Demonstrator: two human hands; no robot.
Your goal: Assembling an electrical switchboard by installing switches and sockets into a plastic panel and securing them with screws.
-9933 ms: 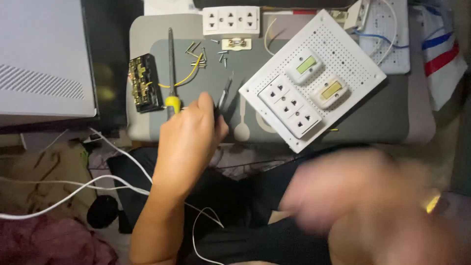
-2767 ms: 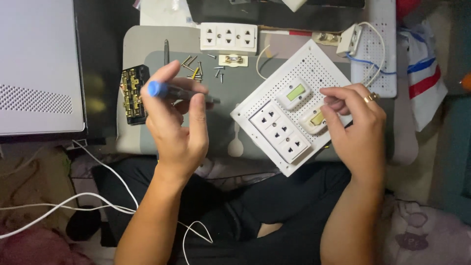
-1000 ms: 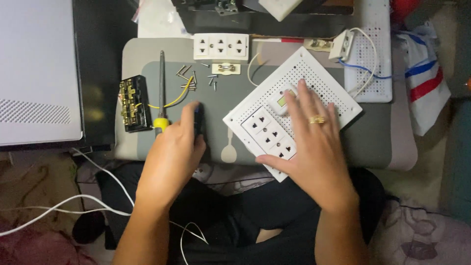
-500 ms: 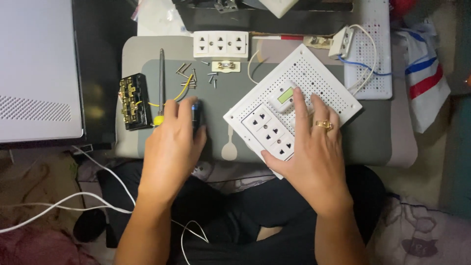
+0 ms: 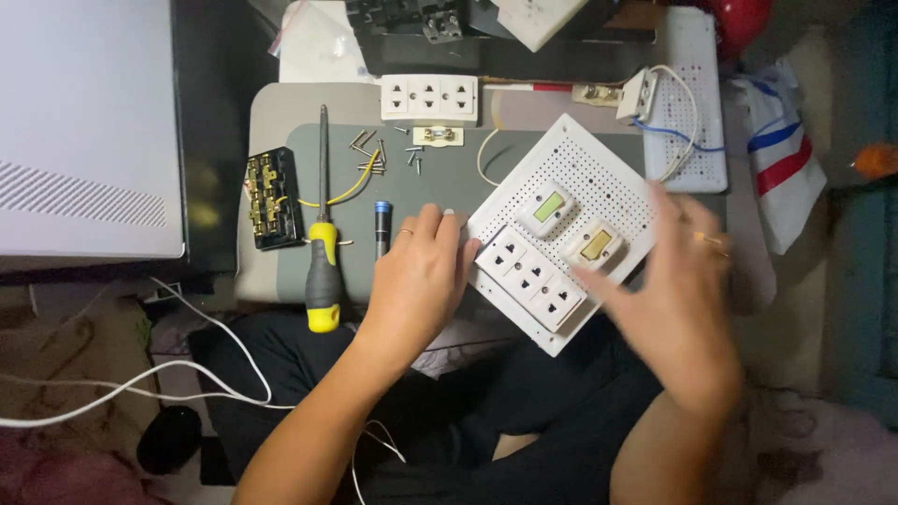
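- Head view looks down on a grey work mat [image 5: 440,187] laid across a low table, with the person's legs below it.
- White perforated board [image 5: 571,224] lies tilted on the mat; a triple socket strip [image 5: 531,276], a green-faced switch module [image 5: 550,206] and a yellow-faced module [image 5: 595,245] sit on its face. Whether they are fastened cannot be told.
- Left hand [image 5: 421,281] rests flat at the board's left edge, fingers extended and loosely spread, touching the corner and gripping nothing.
- Right hand [image 5: 678,299] is motion-blurred over the board's right side, fingers apparently open; no tool is seen in it, though blur prevents certainty.
- Yellow-handled screwdriver [image 5: 323,252] and a dark pen-like tester with a blue cap [image 5: 382,229] lie unheld on the mat, left of the left hand.
- Loose screws [image 5: 388,154] remain scattered near the mat's top edge, beside a small brass-fitted part [image 5: 438,137].
- Second white triple socket [image 5: 428,97] and a black terminal block [image 5: 271,198] with yellow wire lie apart, unmounted.
- Judgement: modules are placed on the board; the loose screws, idle tools and spare parts suggest fastening and wiring remain outstanding.
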